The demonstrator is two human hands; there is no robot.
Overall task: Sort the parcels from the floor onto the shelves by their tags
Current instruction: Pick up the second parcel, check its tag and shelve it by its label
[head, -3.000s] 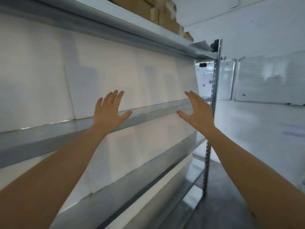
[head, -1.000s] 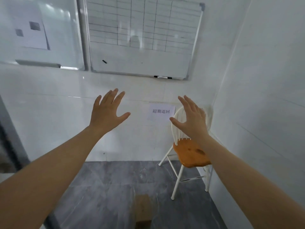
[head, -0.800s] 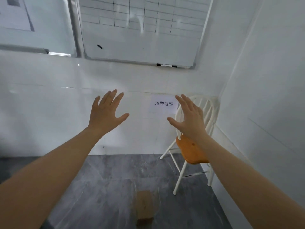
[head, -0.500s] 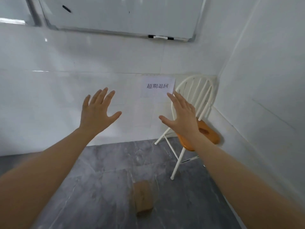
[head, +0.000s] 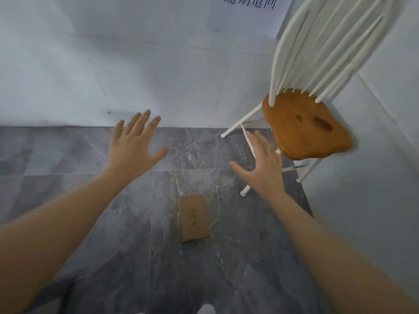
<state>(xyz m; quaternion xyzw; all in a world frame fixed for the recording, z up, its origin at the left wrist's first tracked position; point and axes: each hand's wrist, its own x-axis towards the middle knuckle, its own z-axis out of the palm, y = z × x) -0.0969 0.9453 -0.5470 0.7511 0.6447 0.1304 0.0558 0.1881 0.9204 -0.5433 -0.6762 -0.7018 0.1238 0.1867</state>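
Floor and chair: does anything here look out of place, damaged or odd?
One brown parcel lies alone on the grey floor, between the two open hands, left and right; neither touches it. The chair seat shows two dark marks. Nothing looks spilled or broken.

Left hand [head: 132,148]: bare, no ring, no glove.
Right hand [head: 263,168]: bare, no ring, no glove.
Forearms: uncovered to the lower corners of the frame, no watch or bracelet.
Sleeves: none in frame.
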